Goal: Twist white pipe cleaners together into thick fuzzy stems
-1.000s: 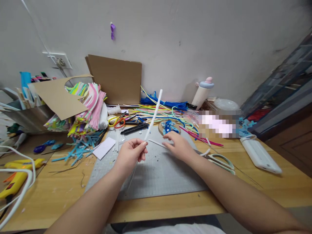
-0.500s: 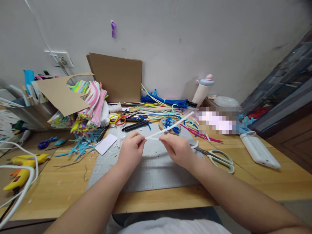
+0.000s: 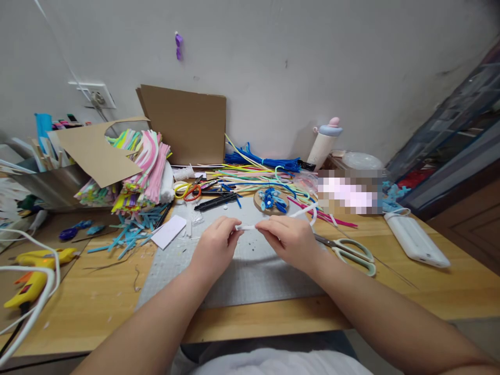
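Note:
Both hands meet over the grey cutting mat [image 3: 242, 276] and pinch white pipe cleaners [image 3: 247, 227] between their fingertips. My left hand [image 3: 214, 248] grips the left end. My right hand [image 3: 288, 240] grips the right part, and a white end curls up behind its knuckles toward a round wooden disc with blue pieces [image 3: 271, 200]. The stretch held between the two hands is short and lies level just above the mat.
Pale green scissors [image 3: 349, 252] lie right of my right hand, a white power bank [image 3: 414, 240] farther right. Piles of coloured pipe cleaners [image 3: 258, 174], cardboard [image 3: 183, 125], a bottle [image 3: 323, 144] and red-yellow scissors [image 3: 187, 191] crowd the back. A yellow glue gun [image 3: 29, 276] lies at left.
The white pipe cleaner stood upright in my left hand, then swung down to the right. My right hand picked another off the mat and came in, and both hands now pinch them close together.

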Motion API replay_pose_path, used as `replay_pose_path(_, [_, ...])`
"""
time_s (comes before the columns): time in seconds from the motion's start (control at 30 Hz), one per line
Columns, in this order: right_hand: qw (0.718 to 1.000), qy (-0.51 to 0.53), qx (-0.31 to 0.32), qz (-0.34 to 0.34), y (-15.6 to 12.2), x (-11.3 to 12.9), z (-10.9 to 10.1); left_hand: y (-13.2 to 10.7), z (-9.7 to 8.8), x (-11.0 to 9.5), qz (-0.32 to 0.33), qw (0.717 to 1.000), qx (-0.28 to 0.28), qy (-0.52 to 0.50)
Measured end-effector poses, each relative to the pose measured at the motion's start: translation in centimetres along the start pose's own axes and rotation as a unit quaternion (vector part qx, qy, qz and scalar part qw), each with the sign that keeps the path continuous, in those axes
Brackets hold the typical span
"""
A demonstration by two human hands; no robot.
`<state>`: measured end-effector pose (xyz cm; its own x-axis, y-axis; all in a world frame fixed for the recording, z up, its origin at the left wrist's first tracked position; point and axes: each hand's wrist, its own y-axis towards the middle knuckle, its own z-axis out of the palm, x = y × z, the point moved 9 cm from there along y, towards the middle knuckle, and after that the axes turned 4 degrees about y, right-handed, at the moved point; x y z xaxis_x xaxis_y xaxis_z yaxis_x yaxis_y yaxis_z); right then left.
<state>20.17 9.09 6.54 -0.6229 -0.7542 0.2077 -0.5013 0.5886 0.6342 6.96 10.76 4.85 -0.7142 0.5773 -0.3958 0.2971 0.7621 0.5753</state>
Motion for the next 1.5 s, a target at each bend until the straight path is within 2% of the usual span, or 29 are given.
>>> replay_pose_path(0.3, [0.999,0.035,0.004,0.017,0.0,-0.6,0.3,0.1,-0.2,-0.2,0.019,1.0,-0.006,-0.007])
replay_pose_path(0.43, [1.0,-0.017,-0.001,0.004,0.0,-0.4,0.1,0.1,-0.1,-0.4,0.034,0.999,0.001,-0.016])
replay_pose_path(0.57, [0.995,-0.096,-0.019,-0.035,0.1,0.7,-0.2,0.0,0.9,-0.4,0.032,0.999,0.04,-0.013])
replay_pose_path(0.63, [0.993,-0.108,-0.005,-0.046,0.3,1.1,0.2,0.0,1.2,-0.3,0.023,0.998,0.05,-0.022])
replay_pose_path(0.77, [0.993,-0.088,0.054,-0.056,0.5,1.6,1.5,0.1,1.5,0.0,-0.004,0.997,0.06,-0.044])
replay_pose_path(0.87, [0.993,-0.081,0.074,-0.052,0.4,1.4,2.1,0.2,1.8,0.2,-0.025,0.994,0.078,-0.067])
replay_pose_path(1.2, [0.997,-0.025,0.063,-0.02,-0.1,0.2,2.7,0.0,2.5,-0.4,-0.02,0.988,0.131,-0.076])
replay_pose_path(1.5, [0.998,-0.002,0.059,0.004,-0.4,0.0,3.0,0.0,2.9,-0.4,-0.002,0.989,0.126,-0.076])
